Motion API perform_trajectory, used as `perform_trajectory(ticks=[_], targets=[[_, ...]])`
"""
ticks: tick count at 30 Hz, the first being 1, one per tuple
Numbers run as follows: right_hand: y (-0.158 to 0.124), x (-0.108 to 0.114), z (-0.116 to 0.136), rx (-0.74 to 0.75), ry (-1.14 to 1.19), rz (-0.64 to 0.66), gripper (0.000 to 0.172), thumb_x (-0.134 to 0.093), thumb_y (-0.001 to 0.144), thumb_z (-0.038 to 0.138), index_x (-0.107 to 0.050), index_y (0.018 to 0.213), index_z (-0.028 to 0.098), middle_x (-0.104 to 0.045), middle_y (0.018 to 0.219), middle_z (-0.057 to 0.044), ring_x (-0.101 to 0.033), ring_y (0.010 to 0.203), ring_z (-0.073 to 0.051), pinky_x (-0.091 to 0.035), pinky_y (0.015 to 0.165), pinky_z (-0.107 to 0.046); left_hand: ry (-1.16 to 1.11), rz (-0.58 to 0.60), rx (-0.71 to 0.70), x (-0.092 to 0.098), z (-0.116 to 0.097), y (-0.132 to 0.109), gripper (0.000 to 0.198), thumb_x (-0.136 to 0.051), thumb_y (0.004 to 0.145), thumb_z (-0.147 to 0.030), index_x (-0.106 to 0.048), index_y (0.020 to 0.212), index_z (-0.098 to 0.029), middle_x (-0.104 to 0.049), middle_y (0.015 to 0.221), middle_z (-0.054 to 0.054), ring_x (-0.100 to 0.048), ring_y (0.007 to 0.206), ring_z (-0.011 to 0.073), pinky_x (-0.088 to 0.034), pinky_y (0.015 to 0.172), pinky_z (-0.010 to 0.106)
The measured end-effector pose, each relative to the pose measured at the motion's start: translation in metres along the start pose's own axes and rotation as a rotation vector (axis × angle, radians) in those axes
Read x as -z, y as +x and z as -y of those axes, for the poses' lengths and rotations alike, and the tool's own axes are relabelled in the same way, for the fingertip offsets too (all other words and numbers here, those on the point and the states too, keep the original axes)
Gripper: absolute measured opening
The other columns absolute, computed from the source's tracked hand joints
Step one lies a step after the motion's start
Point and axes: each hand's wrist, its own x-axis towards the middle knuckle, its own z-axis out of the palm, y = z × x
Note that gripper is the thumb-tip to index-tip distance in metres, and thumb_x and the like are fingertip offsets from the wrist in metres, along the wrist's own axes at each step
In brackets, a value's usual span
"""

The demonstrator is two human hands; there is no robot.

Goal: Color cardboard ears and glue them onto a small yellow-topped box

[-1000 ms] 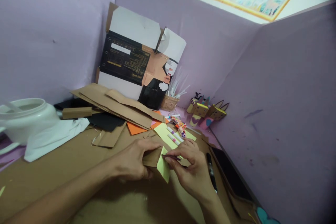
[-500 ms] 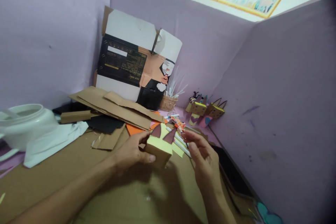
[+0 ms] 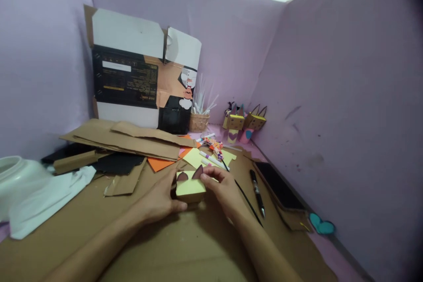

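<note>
A small cardboard box (image 3: 191, 188) with a pale yellow top is held above the cardboard sheet in front of me. Two pointed ears stand at its back edge, each with a dark purplish face. My left hand (image 3: 161, 196) grips the box by its left side, thumb at the front. With thumb and fingers my right hand (image 3: 221, 185) pinches the right ear (image 3: 198, 172); the left ear (image 3: 182, 176) looks foreshortened. The box's underside and far side are hidden from me.
Behind the box lie markers (image 3: 214, 159), yellow paper and orange paper (image 3: 159, 164). Cardboard pieces (image 3: 132, 139) are stacked at left, near a white pot (image 3: 20, 180). A pen (image 3: 257, 194) and a phone-like dark slab (image 3: 280, 185) lie right. Eared cardboard figures (image 3: 235, 122) stand at the back.
My right hand has come in from the right and closed on the right ear. The box has tilted, showing more of its yellow top. The camera view has shifted right and down.
</note>
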Motion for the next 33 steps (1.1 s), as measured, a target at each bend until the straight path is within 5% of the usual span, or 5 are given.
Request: perform_trajectory(ticks=[2, 6, 11, 25, 33], targets=[[-0.001, 0.000, 0.003, -0.002, -0.029, -0.007, 0.013, -0.066, 0.064, 0.028, -0.065, 0.068, 0.016, -0.065, 0.070, -0.002, -0.057, 0.065, -0.015, -0.044, 0.064, -0.027, -0.026, 0.052, 0.001, 0.014, -0.001, -0.001, 0.076, -0.070, 0.054, -0.020, -0.042, 0.125, -0.022, -0.052, 0.126, 0.010, -0.051, 0.111, 0.0262, -0.042, 0.091, 0.036], [-0.001, -0.001, 0.006, 0.020, -0.049, 0.051, 0.011, -0.065, 0.065, 0.027, -0.066, 0.067, 0.016, -0.066, 0.074, -0.003, -0.057, 0.067, -0.016, -0.044, 0.064, -0.027, 0.075, -0.106, 0.043, 0.033, -0.010, -0.003, 0.050, -0.070, 0.058, -0.035, -0.060, 0.105, -0.021, -0.061, 0.112, 0.008, -0.053, 0.107, 0.0274, -0.040, 0.091, 0.039], [0.000, -0.002, 0.003, 0.068, -0.079, 0.018, 0.009, -0.065, 0.064, 0.025, -0.065, 0.064, 0.017, -0.063, 0.071, -0.002, -0.056, 0.065, -0.015, -0.044, 0.064, -0.027, 0.123, -0.259, 0.061, 0.018, -0.026, -0.007, 0.015, -0.064, 0.062, -0.030, -0.068, 0.071, -0.018, -0.068, 0.075, 0.003, -0.061, 0.077, 0.0222, -0.046, 0.073, 0.031], [0.004, -0.001, -0.003, 0.078, -0.122, 0.000, 0.012, -0.066, 0.063, 0.027, -0.062, 0.060, 0.017, -0.059, 0.060, 0.001, -0.052, 0.056, -0.013, -0.041, 0.057, -0.025, -0.073, -0.331, 0.084, -0.002, -0.006, 0.006, 0.022, -0.063, 0.065, -0.035, -0.064, 0.066, -0.013, -0.064, 0.063, 0.002, -0.054, 0.056, 0.0132, -0.040, 0.049, 0.021], [0.004, -0.001, 0.000, 0.110, -0.165, -0.004, 0.011, -0.065, 0.064, 0.027, -0.063, 0.060, 0.017, -0.060, 0.062, -0.001, -0.054, 0.060, -0.015, -0.043, 0.060, -0.027, 0.062, -0.348, 0.053, 0.001, -0.010, 0.004, 0.021, -0.061, 0.066, -0.036, -0.069, 0.069, -0.017, -0.065, 0.063, -0.001, -0.056, 0.061, 0.0147, -0.039, 0.054, 0.022]])
